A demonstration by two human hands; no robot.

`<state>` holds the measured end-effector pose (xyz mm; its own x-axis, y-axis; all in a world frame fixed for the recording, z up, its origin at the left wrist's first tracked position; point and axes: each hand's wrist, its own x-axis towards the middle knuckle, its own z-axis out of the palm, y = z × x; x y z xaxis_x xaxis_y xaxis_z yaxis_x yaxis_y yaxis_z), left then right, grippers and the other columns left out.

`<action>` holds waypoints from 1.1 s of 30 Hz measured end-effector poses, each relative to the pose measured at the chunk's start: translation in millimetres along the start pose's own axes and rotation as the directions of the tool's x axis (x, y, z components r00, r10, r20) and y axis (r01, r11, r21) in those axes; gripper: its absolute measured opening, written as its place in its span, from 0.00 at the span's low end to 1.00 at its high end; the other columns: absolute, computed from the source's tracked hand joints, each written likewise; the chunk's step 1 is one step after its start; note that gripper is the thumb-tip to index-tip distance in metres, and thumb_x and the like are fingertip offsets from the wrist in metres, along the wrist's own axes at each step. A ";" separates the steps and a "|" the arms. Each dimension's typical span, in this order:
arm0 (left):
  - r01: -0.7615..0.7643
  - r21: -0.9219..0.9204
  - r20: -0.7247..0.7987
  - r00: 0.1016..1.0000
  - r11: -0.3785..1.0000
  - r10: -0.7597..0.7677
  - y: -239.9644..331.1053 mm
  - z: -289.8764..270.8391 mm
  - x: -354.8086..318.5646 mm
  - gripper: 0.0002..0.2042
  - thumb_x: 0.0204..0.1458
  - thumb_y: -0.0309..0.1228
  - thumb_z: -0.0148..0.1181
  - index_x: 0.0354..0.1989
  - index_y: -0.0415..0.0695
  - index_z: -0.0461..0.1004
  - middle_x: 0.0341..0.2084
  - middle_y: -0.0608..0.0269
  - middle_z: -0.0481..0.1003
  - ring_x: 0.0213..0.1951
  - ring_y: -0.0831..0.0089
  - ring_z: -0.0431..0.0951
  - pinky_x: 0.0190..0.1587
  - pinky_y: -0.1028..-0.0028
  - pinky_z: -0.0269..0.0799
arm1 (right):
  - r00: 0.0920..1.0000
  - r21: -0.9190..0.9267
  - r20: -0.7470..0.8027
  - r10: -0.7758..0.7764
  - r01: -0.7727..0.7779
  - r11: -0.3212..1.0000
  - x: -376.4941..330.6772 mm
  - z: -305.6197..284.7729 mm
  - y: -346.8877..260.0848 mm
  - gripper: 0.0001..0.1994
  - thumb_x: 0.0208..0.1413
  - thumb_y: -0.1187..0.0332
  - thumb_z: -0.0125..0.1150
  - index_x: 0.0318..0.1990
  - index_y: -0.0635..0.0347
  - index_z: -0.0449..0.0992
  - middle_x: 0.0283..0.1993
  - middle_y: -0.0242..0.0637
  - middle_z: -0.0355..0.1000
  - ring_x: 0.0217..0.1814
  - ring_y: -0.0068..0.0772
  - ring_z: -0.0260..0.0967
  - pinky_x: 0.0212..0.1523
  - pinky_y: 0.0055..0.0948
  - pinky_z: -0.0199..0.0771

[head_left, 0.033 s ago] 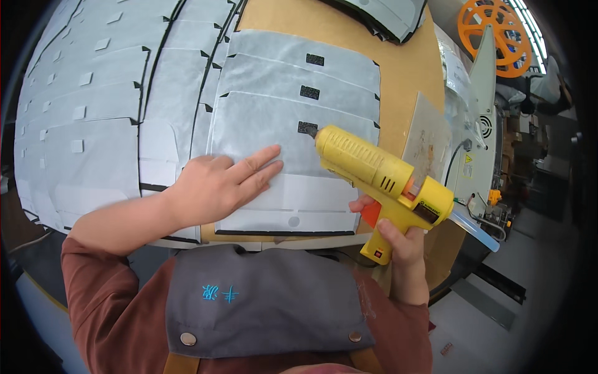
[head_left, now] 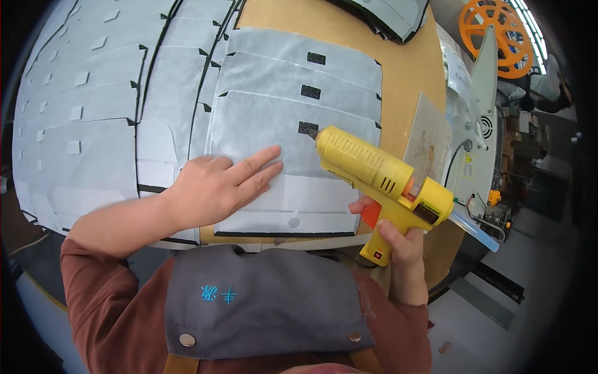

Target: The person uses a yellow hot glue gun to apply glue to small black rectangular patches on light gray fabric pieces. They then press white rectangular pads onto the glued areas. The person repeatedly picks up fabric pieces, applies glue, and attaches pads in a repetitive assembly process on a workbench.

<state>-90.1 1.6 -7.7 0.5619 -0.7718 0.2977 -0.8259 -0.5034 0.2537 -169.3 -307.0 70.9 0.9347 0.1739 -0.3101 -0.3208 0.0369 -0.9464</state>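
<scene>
1. Right hand [head_left: 393, 240]: closed around the grip of a yellow glue gun [head_left: 380, 174], one finger by the orange trigger. The gun sits at about 4 o'clock from the picture's centre, its nozzle pointing toward 10 o'clock and at or just above a small black patch [head_left: 308, 128]; contact cannot be told.
2. Left hand [head_left: 221, 184]: open and flat, fingers spread, pressing on the top grey fabric panel [head_left: 280, 124], holding nothing. Fingertips point toward 2 o'clock, near the nozzle but apart from it.
3. Top grey fabric panel: uppermost of a fanned stack on the brown counter [head_left: 405, 68], each lower panel showing its own black patch at 12 o'clock.
4. Further grey panels with pale squares [head_left: 87, 112]: overlapping rows at 9 to 11 o'clock.
5. Orange reel [head_left: 495, 28] and pale machine housing [head_left: 486, 124]: at 1 to 2 o'clock.
6. Risk, burn: the left fingertips lie close to the hot tip; a slip of either hand could bring them together.
7. Risk, stray glue: a drip from the tilted nozzle could land off the patch and mark the panel or bond it to the one beneath.
8. Risk, shift: lighter pressure from the flat hand could let the panel slide and misplace the glue.
</scene>
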 end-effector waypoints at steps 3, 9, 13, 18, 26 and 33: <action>0.011 -0.056 -0.032 0.999 0.998 -0.013 -4.7 -0.5 1.8 0.18 0.48 0.30 0.68 0.49 0.47 0.77 0.57 0.65 0.74 0.17 0.80 0.67 0.19 0.79 0.66 | 0.999 0.025 -0.019 0.044 -0.044 0.999 1.0 0.4 3.3 0.27 0.57 0.75 0.56 0.64 0.67 0.59 0.52 0.50 0.71 0.58 0.42 0.70 0.60 0.39 0.68; 0.044 -0.087 -0.035 0.998 0.995 -0.047 -8.6 -1.6 3.8 0.16 0.45 0.28 0.69 0.44 0.44 0.78 0.54 0.62 0.76 0.18 0.81 0.67 0.19 0.80 0.66 | 0.997 0.002 -0.024 0.074 -0.074 0.997 0.4 3.4 1.6 0.27 0.57 0.76 0.55 0.65 0.69 0.59 0.54 0.50 0.70 0.59 0.42 0.68 0.63 0.40 0.65; 0.059 -0.101 -0.019 0.998 0.993 -0.061 -8.5 -0.7 4.3 0.16 0.45 0.28 0.69 0.45 0.44 0.78 0.55 0.62 0.76 0.18 0.81 0.67 0.19 0.80 0.66 | 0.995 0.022 -0.022 0.100 -0.099 0.995 1.2 3.6 0.4 0.27 0.57 0.77 0.54 0.65 0.69 0.58 0.55 0.50 0.69 0.60 0.42 0.68 0.64 0.40 0.65; 0.067 -0.103 -0.007 0.998 0.992 -0.068 -8.6 -0.8 4.5 0.16 0.45 0.28 0.69 0.45 0.44 0.78 0.55 0.62 0.76 0.18 0.81 0.66 0.19 0.80 0.65 | 0.993 0.031 -0.019 0.119 -0.119 0.992 3.2 2.6 3.3 0.27 0.57 0.78 0.54 0.65 0.69 0.58 0.56 0.51 0.69 0.60 0.43 0.68 0.64 0.40 0.65; 0.074 -0.114 0.003 0.997 0.991 -0.074 -9.1 -0.1 4.5 0.17 0.45 0.28 0.69 0.45 0.44 0.78 0.55 0.62 0.76 0.18 0.81 0.67 0.18 0.80 0.65 | 0.999 0.013 -0.009 0.039 -0.039 0.999 1.5 -1.4 8.7 0.28 0.57 0.77 0.56 0.65 0.69 0.58 0.56 0.51 0.68 0.59 0.43 0.69 0.62 0.42 0.66; 0.079 -0.128 0.014 0.997 0.989 -0.078 -9.3 0.3 4.3 0.16 0.45 0.27 0.68 0.45 0.44 0.78 0.55 0.62 0.76 0.18 0.81 0.67 0.18 0.80 0.65 | 0.998 0.038 -0.031 0.053 -0.051 0.998 2.1 1.0 11.6 0.27 0.57 0.76 0.56 0.65 0.69 0.58 0.57 0.51 0.67 0.58 0.44 0.69 0.61 0.43 0.67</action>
<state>-80.1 2.9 -9.1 0.6241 -0.7353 0.2644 -0.7661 -0.5093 0.3920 -171.2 -305.3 59.4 0.9208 0.1448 -0.3622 -0.3741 0.0654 -0.9251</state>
